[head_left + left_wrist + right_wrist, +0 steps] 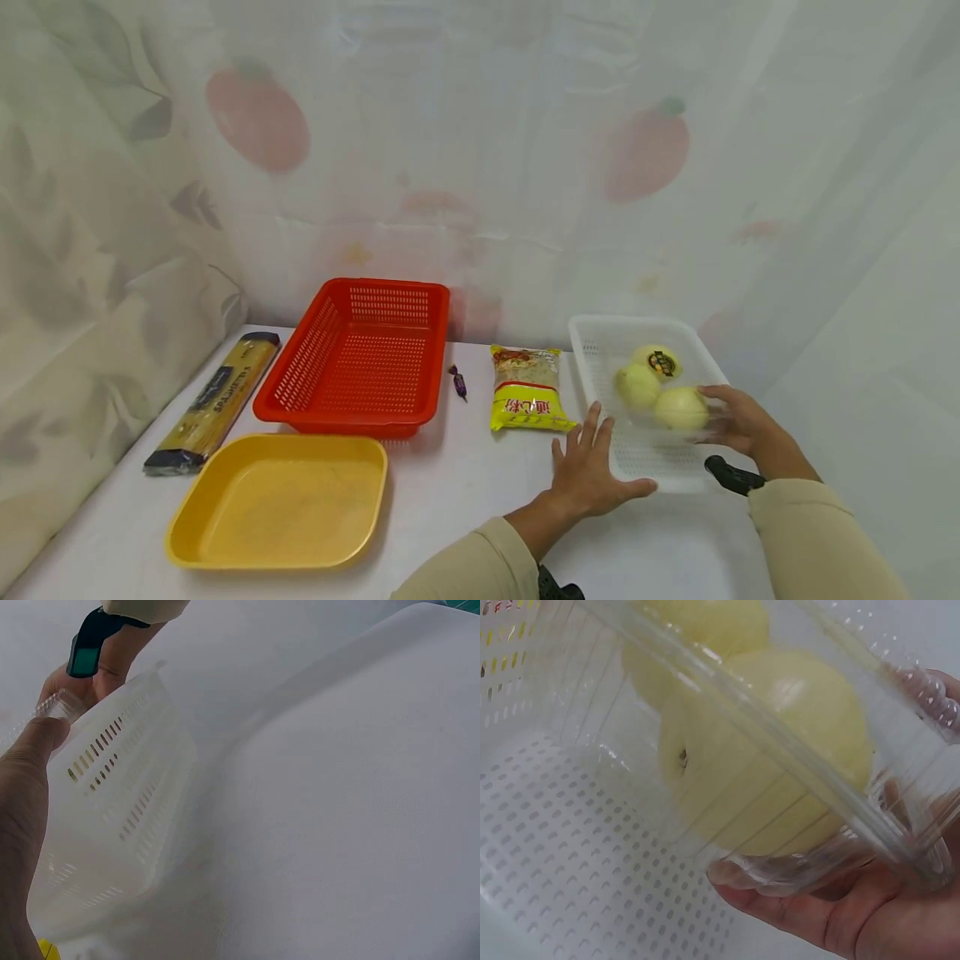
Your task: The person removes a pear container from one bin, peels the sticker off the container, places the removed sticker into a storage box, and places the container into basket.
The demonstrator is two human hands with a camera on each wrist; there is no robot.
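Note:
My right hand (742, 425) grips the right end of a clear plastic clamshell box (780, 735) with several pale yellow fruits (682, 408) inside. One fruit carries a black label (663, 362). The box overlaps the inside of a white perforated basket (660, 482), whose slotted floor shows below the box in the right wrist view. My left hand (588, 471), fingers spread and fairly straight, is at the basket's front left corner. In the left wrist view its thumb (49, 735) overlaps the basket's rim, close by the box's edge.
Left of the basket lies a yellow bag of pasta (525, 392), and a purple wrapped candy (459, 383) is farther left. A red basket (442, 358), a yellow tray (375, 508) and a spaghetti pack (217, 400) occupy the left side. A curtain (480, 167) hangs behind the table.

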